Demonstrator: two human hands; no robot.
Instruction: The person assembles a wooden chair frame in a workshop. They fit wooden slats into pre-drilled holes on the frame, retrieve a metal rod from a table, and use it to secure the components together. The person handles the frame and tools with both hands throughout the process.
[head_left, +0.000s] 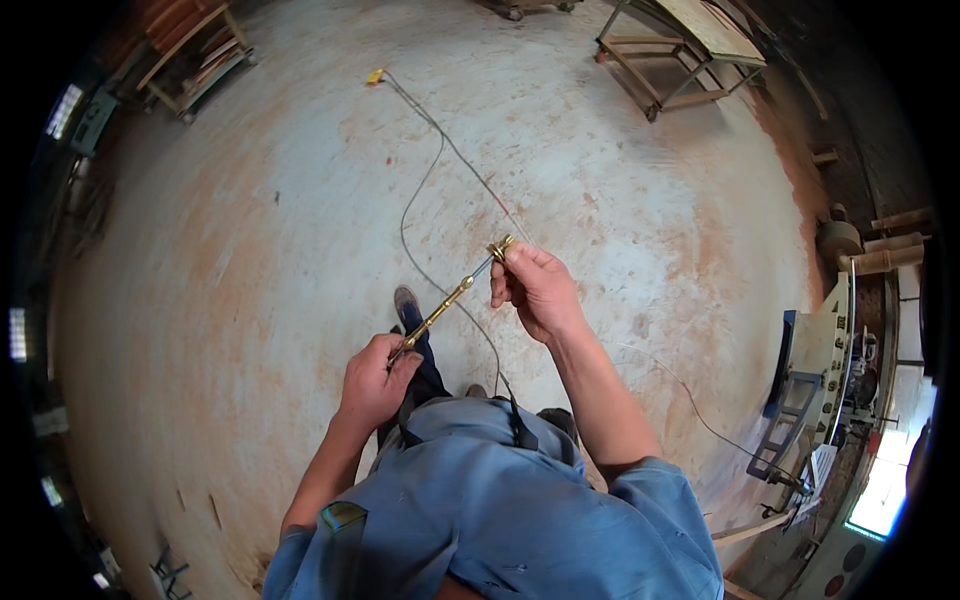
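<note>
A slender brass-coloured rod (432, 318) with rounded, knobbed sections slants up to the right in front of my body. My left hand (378, 382) is closed around its lower end. A thin silvery shaft (483, 267) shows between the rod's upper knob and a small brass-coloured fitting (500, 248). My right hand (540, 292) pinches that fitting between thumb and fingers. Whether the shaft passes into the fitting is hidden by my fingers.
A grey cable (443, 135) runs over the worn floor (260, 280) from a yellow box-like piece (376, 76) toward my feet. A wheeled metal-framed table (680, 60) stands far right, a wooden rack (195, 60) far left. Machinery (815, 350) lines the right side.
</note>
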